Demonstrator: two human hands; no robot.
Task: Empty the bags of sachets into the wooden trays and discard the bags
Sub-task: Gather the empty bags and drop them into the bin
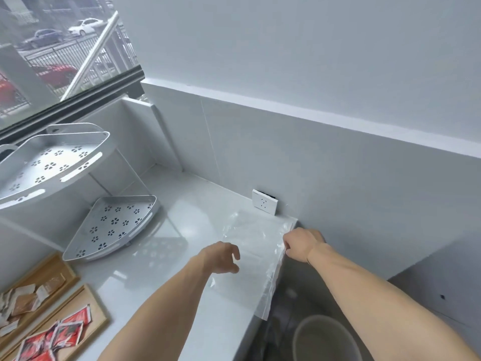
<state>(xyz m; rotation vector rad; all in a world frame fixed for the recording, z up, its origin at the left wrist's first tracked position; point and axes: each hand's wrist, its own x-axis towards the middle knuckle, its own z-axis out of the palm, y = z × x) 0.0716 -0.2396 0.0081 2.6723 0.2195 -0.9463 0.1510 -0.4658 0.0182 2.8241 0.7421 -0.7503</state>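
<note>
Clear bag [256, 259] pinched in right hand [302, 244], countertop edge.

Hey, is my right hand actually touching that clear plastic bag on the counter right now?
Touching. In the head view, the right hand pinches the edge of the clear plastic bag between its fingertips, near the counter edge.

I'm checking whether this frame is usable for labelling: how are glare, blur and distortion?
Head view: wide-angle lens bends the wall ledge; the glossy countertop mirrors the corner rack; the clear bag is faint against it; both hands, left and right, slightly soft.
</note>
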